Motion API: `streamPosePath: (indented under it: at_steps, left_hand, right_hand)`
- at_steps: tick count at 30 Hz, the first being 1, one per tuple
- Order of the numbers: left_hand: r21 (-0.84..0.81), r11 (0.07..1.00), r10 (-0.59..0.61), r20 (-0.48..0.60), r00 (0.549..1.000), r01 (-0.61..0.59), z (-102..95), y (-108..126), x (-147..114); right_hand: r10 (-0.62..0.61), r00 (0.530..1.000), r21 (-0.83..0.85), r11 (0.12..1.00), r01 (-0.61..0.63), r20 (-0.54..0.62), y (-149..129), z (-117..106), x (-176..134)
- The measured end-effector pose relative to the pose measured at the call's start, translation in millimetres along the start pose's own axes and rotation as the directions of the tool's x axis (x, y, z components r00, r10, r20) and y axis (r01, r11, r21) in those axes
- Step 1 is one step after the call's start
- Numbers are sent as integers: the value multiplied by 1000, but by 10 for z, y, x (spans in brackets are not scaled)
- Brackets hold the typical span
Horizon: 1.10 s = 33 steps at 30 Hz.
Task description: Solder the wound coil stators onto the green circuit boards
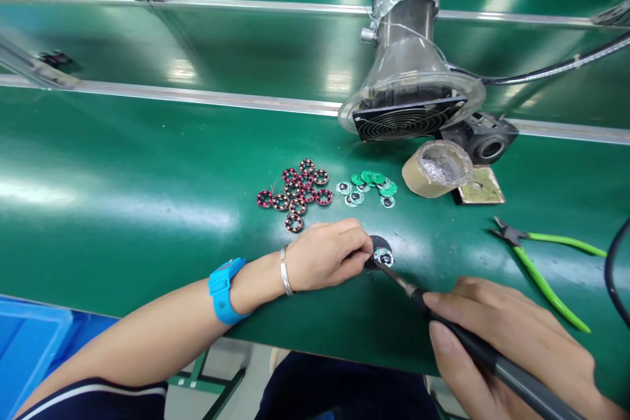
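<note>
My right hand (512, 335) is wrapped round the dark handle of a soldering iron (462, 335). The iron's tip points up and left, at a small round circuit board (383, 257). That board lies on a black round pad (380, 243) on the green bench. My left hand (332, 252) is closed in a pinch at the board's left edge; what its fingertips hold is hidden. Beyond that hand, several small ring-shaped coils (298, 205) with red and copper windings lie grouped. Several loose round boards (377, 178), some green side up, lie right of them.
A fume extractor (413, 111) with a foil duct hangs over the back. Beneath it stand a cardboard-walled cup (437, 169), a soldering-iron stand (487, 141) and a sponge tray (480, 187). Green-handled cutters (536, 249) lie to the right, near a black cable (613, 269).
</note>
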<state>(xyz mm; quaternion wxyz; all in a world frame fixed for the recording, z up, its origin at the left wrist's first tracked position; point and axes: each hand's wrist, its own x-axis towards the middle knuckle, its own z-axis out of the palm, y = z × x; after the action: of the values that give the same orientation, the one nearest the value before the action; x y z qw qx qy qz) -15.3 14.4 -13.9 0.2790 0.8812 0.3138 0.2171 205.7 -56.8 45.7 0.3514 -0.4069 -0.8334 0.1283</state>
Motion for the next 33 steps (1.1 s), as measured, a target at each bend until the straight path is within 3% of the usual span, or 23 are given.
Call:
streamPosePath:
  at_steps: [33]
  left_hand:
    - [-26, 999, 24, 29, 999, -23, -49, 10, 6]
  right_hand:
    - [-39, 999, -26, 999, 38, -32, 49, 25, -1]
